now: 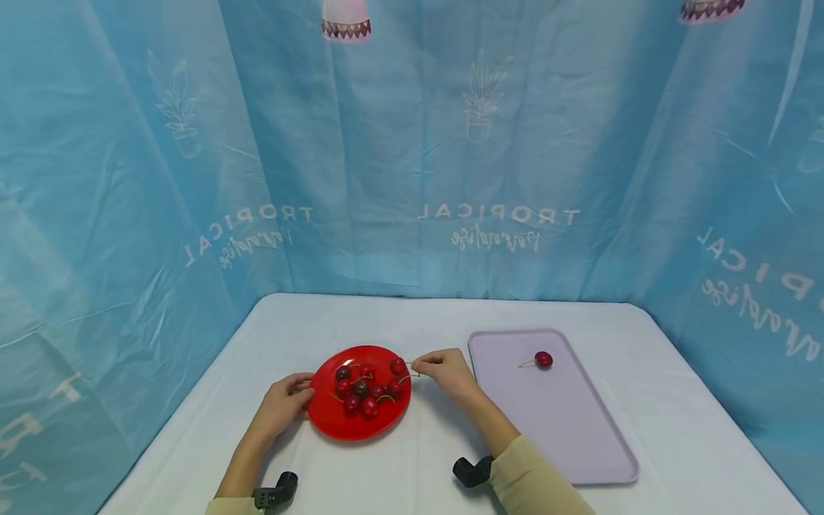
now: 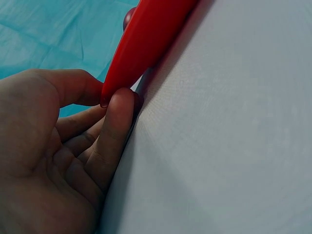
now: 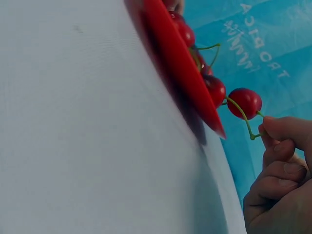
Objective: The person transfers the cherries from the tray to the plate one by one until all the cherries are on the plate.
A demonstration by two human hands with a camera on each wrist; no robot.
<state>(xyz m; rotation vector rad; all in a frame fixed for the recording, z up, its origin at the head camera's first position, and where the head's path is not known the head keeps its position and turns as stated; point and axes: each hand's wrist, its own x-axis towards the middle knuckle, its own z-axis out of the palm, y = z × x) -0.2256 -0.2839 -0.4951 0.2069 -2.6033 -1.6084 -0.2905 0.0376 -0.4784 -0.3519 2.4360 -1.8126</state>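
On the table a round red plate [image 1: 341, 427] carries several dark red cherries [image 1: 370, 407] with green stems. My left hand [image 1: 286, 400] pinches the plate's left rim between thumb and fingers, as the left wrist view shows from close by. At the plate's right edge my right hand [image 1: 448, 370] pinches the stem of one cherry [image 3: 244, 103] with thumb and forefinger, its other fingers curled. That cherry overlaps the plate's right rim in the head view. Another cherry [image 3: 214, 90] on the rim has a bent stem that reaches close to the right fingertips.
Right of the plate lies a pale purple rectangular tray [image 1: 547, 429], with a single stemmed cherry [image 1: 543, 360] in its upper part. A white cloth [image 1: 412, 472] covers the table. Blue printed curtains [image 1: 412, 143] stand behind it and along both sides.
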